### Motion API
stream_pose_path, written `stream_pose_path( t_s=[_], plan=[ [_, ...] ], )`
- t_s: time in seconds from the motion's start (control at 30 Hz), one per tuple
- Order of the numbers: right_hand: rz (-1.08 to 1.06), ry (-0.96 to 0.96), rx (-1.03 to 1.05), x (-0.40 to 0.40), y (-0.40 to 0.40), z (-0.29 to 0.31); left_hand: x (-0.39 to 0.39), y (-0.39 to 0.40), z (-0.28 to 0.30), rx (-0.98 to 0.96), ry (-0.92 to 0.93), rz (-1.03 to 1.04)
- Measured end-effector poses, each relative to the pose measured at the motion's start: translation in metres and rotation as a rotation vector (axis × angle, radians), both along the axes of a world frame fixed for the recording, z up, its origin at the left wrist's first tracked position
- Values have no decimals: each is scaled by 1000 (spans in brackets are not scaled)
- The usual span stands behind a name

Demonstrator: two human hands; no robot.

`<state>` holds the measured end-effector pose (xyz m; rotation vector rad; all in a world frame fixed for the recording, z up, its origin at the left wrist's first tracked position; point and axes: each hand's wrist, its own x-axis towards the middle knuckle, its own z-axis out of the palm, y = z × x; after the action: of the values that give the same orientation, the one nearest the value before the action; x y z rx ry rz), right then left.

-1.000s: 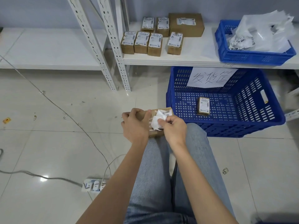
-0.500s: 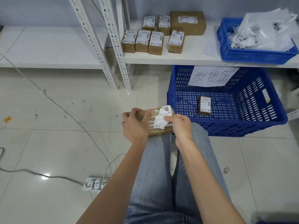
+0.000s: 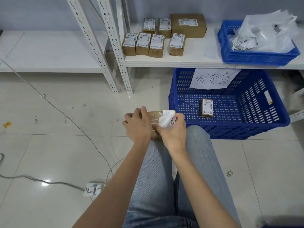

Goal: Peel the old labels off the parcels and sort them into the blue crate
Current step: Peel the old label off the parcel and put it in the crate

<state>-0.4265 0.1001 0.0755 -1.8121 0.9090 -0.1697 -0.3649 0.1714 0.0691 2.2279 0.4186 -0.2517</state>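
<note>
A small brown parcel (image 3: 153,115) rests on my knees. My left hand (image 3: 139,125) grips its left end, fingers curled over the top. My right hand (image 3: 172,131) pinches the white label (image 3: 166,119), which is crumpled and partly lifted off the parcel's top. To the right on the floor stands the big blue crate (image 3: 263,112) with a handwritten paper sign on its back wall. One labelled parcel (image 3: 207,108) lies inside it. Several more labelled parcels (image 3: 155,41) sit on the white shelf behind.
A smaller blue crate (image 3: 256,55) full of white peeled labels sits on the shelf at right. White rack uprights (image 3: 113,46) stand at centre left. A cable (image 3: 57,109) crosses the tiled floor to a power strip (image 3: 93,189). My jeans-clad legs fill the lower middle.
My right hand has shifted left and re-pinched the label, which is pulled further off the parcel. The left hand keeps its hold. The camera view has dipped slightly.
</note>
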Motion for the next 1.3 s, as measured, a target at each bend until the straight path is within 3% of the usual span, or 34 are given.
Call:
stream_pose_path(
  t_s=[0.5, 0.73, 0.83, 0.93, 1.07, 1.2, 1.23, 1.3],
  plan=[
    [144, 27, -182, -1, -16, -11, -4, 6, -2, 24, -9, -30],
    [91, -22, 214, 2, -18, 8, -2, 11, -1, -47, 59, -4],
    [-33, -61, 410, 6, -21, 13, 1, 15, -2, -128, 70, -12],
    [6, -96, 258, 6, -19, 8, 2, 19, -4, -219, 22, 12],
    [8, -109, 121, 0, -10, -10, 2, 19, 2, -198, -24, 61],
    [-62, -68, 173, -5, -16, -8, -2, 19, -2, -248, -67, 60],
    [-72, -92, 119, -5, -16, -6, -3, 20, -3, -249, -68, 68],
    [-49, -207, -186, -8, -17, -2, -5, 21, -6, -248, -65, 87]
  ],
)
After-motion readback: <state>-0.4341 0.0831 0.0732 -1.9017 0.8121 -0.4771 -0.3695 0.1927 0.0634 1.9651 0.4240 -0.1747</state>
